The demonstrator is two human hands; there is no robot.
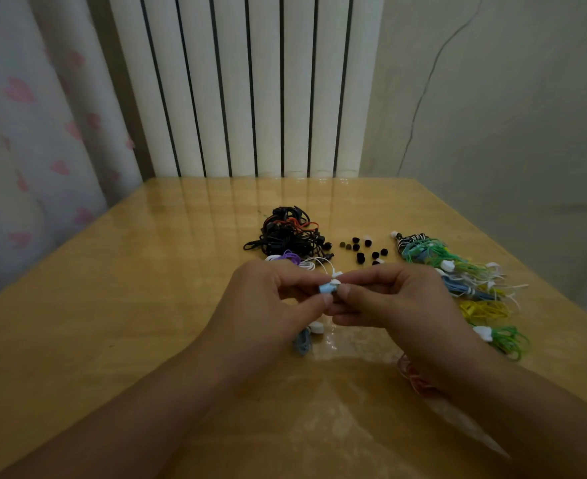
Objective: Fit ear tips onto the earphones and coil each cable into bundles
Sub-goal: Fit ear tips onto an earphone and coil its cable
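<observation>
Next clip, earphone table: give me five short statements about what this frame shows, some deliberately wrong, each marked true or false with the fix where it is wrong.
1. Both hands pinch the small light blue earphone piece above the table. True.
2. The loose black ear tips lie left of the black cable pile. False: they lie to its right, between it and the coloured bundles.
3. The coiled coloured bundles sit on the person's right side. True.
4. The left hand rests flat and empty on the table. False: its grip is on the earphone piece.
5. The right hand is reaching into the black cable pile. False: it is at the earphone piece, nearer the person.
</observation>
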